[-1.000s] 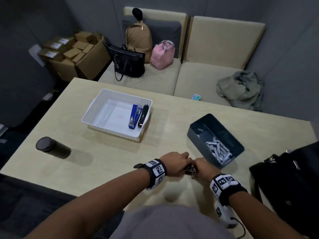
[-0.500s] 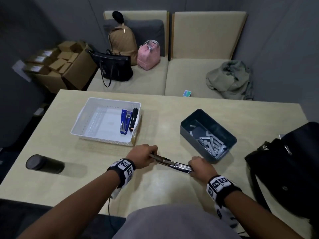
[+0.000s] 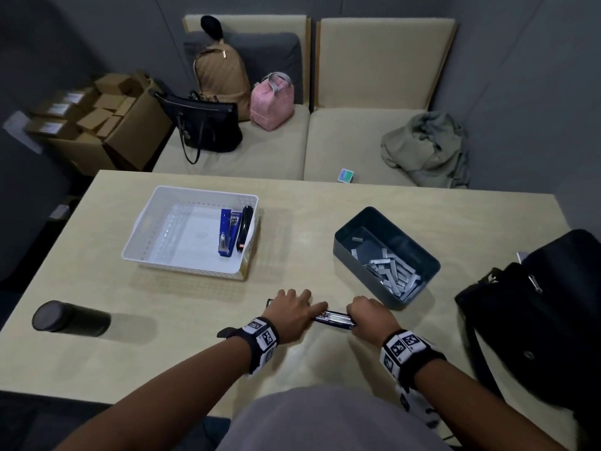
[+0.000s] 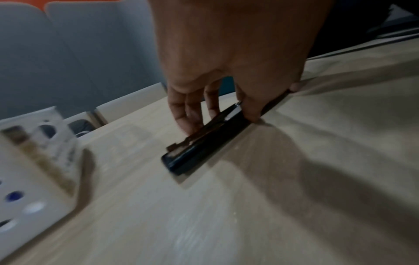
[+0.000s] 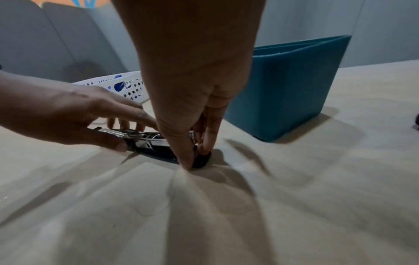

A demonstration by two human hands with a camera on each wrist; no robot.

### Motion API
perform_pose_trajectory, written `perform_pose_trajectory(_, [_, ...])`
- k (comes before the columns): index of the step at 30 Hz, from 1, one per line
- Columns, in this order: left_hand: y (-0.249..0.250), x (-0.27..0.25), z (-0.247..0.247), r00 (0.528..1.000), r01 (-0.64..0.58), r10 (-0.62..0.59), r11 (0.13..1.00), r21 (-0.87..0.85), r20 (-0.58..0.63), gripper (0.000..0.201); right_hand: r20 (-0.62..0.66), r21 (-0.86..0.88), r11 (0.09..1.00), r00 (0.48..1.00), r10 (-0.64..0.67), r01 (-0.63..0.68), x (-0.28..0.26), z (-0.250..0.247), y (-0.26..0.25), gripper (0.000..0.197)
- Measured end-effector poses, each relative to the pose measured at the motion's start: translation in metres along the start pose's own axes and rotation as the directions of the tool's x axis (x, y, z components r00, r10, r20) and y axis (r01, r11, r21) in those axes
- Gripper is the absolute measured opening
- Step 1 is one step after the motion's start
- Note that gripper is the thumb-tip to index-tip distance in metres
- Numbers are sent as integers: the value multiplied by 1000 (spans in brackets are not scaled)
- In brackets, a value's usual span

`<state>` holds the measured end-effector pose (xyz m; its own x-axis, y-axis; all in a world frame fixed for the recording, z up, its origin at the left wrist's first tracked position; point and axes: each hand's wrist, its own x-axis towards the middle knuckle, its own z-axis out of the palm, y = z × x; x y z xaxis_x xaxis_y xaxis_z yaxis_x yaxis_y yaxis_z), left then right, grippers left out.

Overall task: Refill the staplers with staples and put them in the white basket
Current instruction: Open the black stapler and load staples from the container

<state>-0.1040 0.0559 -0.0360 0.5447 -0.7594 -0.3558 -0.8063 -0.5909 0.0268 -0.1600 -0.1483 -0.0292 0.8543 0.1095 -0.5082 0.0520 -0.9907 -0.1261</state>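
Note:
A black stapler (image 3: pixel 331 319) (image 5: pixel 149 143) lies opened out flat on the table in front of me, its metal staple rail facing up. My left hand (image 3: pixel 292 307) (image 4: pixel 221 121) holds its left half between thumb and fingers. Thumb and fingers of my right hand (image 3: pixel 367 312) (image 5: pixel 195 157) pinch its right end against the table. The white basket (image 3: pixel 143 222) (image 5: pixel 127 84) stands at the far left with a blue stapler (image 3: pixel 227 232) and a black stapler (image 3: pixel 244 227) inside. A dark blue bin (image 3: pixel 357 216) (image 5: pixel 290 86) of staple strips (image 3: pixel 393 275) sits just beyond my right hand.
A black tumbler (image 3: pixel 70 319) lies on its side near the table's left edge. A black bag (image 3: pixel 536 314) takes up the right edge. Bare tabletop runs between the basket and the bin. A sofa with bags stands behind the table.
My hands have drawn apart as the stapler swung open. Half a second ago it was held tilted between them; now it lies flat on the table.

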Motion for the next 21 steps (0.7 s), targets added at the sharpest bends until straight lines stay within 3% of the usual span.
perform_pose_trajectory(6, [12, 10, 3, 999, -21, 17, 996, 86, 47, 25, 28, 118, 993, 999, -29, 25, -2, -14, 7, 30])
perform_pose_trajectory(9, [9, 16, 7, 999, -30, 32, 994, 109, -18, 26, -7, 249, 968, 999, -39, 39, -3, -35, 11, 38])
perform_pose_trajectory(12, [10, 17, 3, 999, -15, 20, 994, 108, -45, 29, -186, 510, 859, 981, 53, 51, -2, -60, 21, 26])
perform_pose_trajectory(16, [10, 18, 3, 1000, -7, 9, 998, 64, -28, 37, -426, 659, 745, 866, 263, 98, 8, -88, 46, 16])
perform_pose_trajectory(18, [11, 18, 0, 1000, 8, -8, 999, 50, 10, 36, -392, 681, 732, 855, 339, 23, 19, -95, 67, 20])
perform_pose_trajectory(21, [11, 22, -6, 998, 52, -52, 999, 15, 34, 39, -214, 589, 792, 914, 345, -161, 36, -93, 97, 26])
